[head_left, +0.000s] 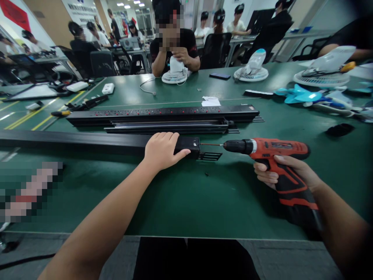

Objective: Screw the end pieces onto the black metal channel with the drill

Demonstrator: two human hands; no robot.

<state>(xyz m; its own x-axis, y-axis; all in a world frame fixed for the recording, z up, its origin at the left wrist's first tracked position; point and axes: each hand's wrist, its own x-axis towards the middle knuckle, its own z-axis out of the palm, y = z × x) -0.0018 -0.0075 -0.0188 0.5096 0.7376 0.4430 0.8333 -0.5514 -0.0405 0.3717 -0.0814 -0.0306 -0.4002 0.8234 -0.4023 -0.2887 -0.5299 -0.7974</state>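
My left hand [162, 151] is laid over the right end of a long black bar [116, 143], its fingers curled over the far edge and its thumb stretched toward the bar's end. A slotted black bracket [210, 156] sticks out from that end. In my right hand [300, 171] is a red and black cordless drill [282, 149], gripped by its handle with the forefinger near the trigger. The drill's long thin bit [212, 145] points left, its tip at the bar's end face; whether it sits in a screw cannot be made out. A small black piece [206, 174] lies on the table below.
Behind the bar lie a black power strip [163, 112] with red dots and a shorter black rail [169, 127]. White fan parts [250, 72] and blue fan blades [300, 95] are on the green table [186, 206]. Across it, a person [175, 50] handles another fan base [174, 76].
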